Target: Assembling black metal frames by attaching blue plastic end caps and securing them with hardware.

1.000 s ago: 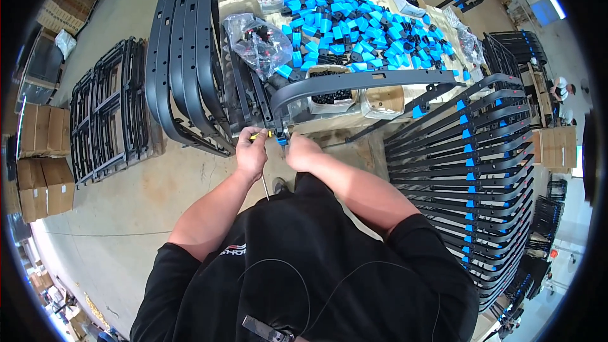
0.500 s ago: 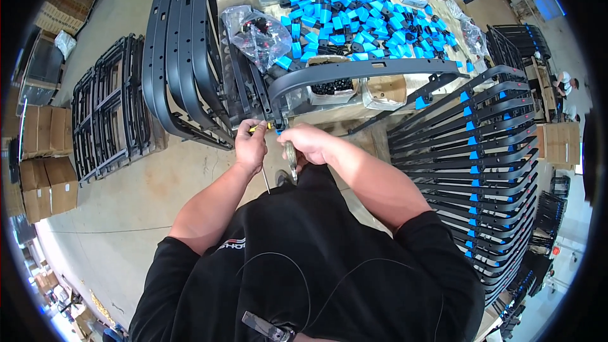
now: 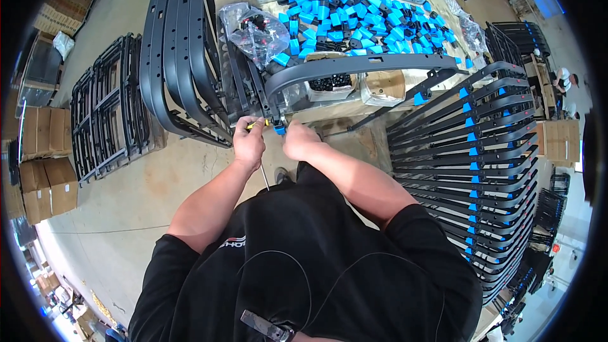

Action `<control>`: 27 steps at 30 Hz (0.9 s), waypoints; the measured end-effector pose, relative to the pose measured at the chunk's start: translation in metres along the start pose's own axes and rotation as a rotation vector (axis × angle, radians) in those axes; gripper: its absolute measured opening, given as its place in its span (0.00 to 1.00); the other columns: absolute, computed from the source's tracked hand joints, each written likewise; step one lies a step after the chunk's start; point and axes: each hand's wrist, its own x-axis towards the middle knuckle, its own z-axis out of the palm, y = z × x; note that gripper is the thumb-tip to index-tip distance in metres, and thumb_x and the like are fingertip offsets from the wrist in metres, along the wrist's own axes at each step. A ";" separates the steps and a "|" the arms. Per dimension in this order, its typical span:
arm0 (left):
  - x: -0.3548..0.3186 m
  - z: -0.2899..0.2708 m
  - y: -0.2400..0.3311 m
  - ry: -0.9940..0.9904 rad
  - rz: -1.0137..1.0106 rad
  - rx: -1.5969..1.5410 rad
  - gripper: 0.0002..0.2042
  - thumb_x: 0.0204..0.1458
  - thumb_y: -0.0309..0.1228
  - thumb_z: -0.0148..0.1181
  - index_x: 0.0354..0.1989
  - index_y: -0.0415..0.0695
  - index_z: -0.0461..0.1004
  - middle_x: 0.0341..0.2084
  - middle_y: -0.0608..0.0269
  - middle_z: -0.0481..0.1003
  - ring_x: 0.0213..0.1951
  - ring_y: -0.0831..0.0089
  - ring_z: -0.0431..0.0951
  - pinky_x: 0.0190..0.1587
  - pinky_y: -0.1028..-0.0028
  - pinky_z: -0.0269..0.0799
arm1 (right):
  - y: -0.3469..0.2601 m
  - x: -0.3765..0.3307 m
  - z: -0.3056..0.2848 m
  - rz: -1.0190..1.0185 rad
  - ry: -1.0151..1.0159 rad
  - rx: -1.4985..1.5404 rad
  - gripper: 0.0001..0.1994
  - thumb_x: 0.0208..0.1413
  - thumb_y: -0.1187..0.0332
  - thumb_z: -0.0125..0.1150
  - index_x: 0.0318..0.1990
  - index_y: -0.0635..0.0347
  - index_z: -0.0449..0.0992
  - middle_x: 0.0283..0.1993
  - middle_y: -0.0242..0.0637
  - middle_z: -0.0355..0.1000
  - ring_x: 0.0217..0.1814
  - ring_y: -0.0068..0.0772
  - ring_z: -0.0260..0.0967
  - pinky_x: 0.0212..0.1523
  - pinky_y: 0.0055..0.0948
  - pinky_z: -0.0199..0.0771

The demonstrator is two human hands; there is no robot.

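My left hand (image 3: 249, 141) is closed around a yellow-handled screwdriver (image 3: 256, 125), whose yellow part shows at the fingertips; a thin metal shaft emerges below the same hand. Just right of it, a blue plastic cap (image 3: 280, 130) sits at the lower end of a black curved metal frame (image 3: 354, 69) lying along the table edge. My right hand (image 3: 300, 140) is beside the cap with its fingers curled; whatever is in them is hidden.
Blue and black plastic caps (image 3: 354, 16) are heaped on the table, with boxes of small black parts (image 3: 330, 82) and a clear plastic bag (image 3: 256, 35). Curved black frames (image 3: 180, 57) stand at left. A long row of frames with blue caps (image 3: 468, 171) fills the right.
My right hand has shifted slightly down and away from the cap, so more blue shows. The greenish handle seen below it is out of sight. My left hand stays nearly in place.
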 end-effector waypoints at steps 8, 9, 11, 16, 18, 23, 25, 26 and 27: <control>0.009 0.001 -0.003 0.056 0.084 -0.018 0.05 0.63 0.32 0.62 0.38 0.48 0.73 0.18 0.74 0.66 0.17 0.85 0.60 0.18 0.76 0.52 | -0.011 -0.005 -0.025 -0.063 -0.271 0.097 0.14 0.56 0.67 0.58 0.39 0.74 0.78 0.40 0.58 0.77 0.34 0.56 0.80 0.32 0.57 0.80; 0.006 -0.002 -0.004 0.059 0.033 -0.011 0.04 0.63 0.32 0.62 0.38 0.48 0.73 0.19 0.74 0.67 0.18 0.85 0.60 0.19 0.76 0.53 | -0.014 -0.006 -0.020 -0.059 -0.274 0.101 0.14 0.56 0.67 0.58 0.39 0.74 0.78 0.40 0.58 0.77 0.34 0.56 0.80 0.32 0.57 0.80; 0.008 -0.006 -0.011 0.089 0.056 0.008 0.04 0.63 0.31 0.62 0.38 0.48 0.74 0.19 0.73 0.68 0.18 0.84 0.61 0.19 0.75 0.53 | -0.031 -0.006 -0.032 0.012 -0.273 0.031 0.13 0.59 0.68 0.52 0.41 0.71 0.75 0.34 0.52 0.77 0.31 0.48 0.79 0.27 0.50 0.79; 0.023 -0.016 -0.029 0.082 0.269 0.064 0.05 0.64 0.33 0.61 0.39 0.50 0.71 0.16 0.74 0.64 0.13 0.84 0.58 0.13 0.78 0.50 | -0.050 -0.024 -0.083 0.377 -0.696 0.866 0.15 0.61 0.65 0.52 0.45 0.71 0.72 0.34 0.52 0.76 0.28 0.49 0.77 0.27 0.52 0.79; 0.017 -0.001 -0.009 0.046 0.145 0.035 0.05 0.64 0.33 0.61 0.39 0.50 0.71 0.16 0.74 0.64 0.13 0.84 0.57 0.13 0.78 0.50 | -0.019 -0.016 -0.028 0.173 -0.314 0.438 0.15 0.61 0.64 0.53 0.44 0.72 0.71 0.33 0.52 0.76 0.26 0.50 0.76 0.27 0.53 0.79; 0.008 -0.008 -0.011 0.114 0.063 0.017 0.05 0.62 0.33 0.63 0.37 0.49 0.73 0.14 0.75 0.63 0.14 0.83 0.58 0.16 0.75 0.48 | -0.047 -0.016 -0.062 0.284 -0.639 0.568 0.16 0.56 0.71 0.52 0.47 0.76 0.72 0.39 0.56 0.77 0.33 0.51 0.79 0.30 0.58 0.79; 0.008 -0.007 -0.009 0.102 0.073 -0.004 0.05 0.62 0.33 0.63 0.37 0.49 0.73 0.14 0.75 0.63 0.14 0.84 0.58 0.16 0.75 0.48 | -0.057 -0.030 -0.085 0.377 -0.626 0.707 0.16 0.55 0.71 0.51 0.46 0.77 0.72 0.38 0.55 0.77 0.31 0.50 0.79 0.29 0.60 0.78; 0.008 -0.006 -0.008 0.087 0.085 -0.020 0.05 0.62 0.33 0.63 0.37 0.49 0.73 0.14 0.75 0.63 0.14 0.84 0.58 0.16 0.75 0.48 | -0.054 -0.031 -0.083 0.354 -0.603 0.723 0.17 0.55 0.70 0.51 0.47 0.77 0.72 0.39 0.58 0.77 0.34 0.53 0.79 0.32 0.59 0.79; 0.006 -0.006 -0.009 0.089 0.085 -0.021 0.05 0.62 0.33 0.63 0.37 0.49 0.73 0.14 0.75 0.63 0.14 0.84 0.58 0.16 0.75 0.48 | -0.051 -0.031 -0.079 0.330 -0.581 0.739 0.18 0.55 0.70 0.51 0.48 0.78 0.71 0.40 0.60 0.77 0.37 0.55 0.80 0.36 0.58 0.80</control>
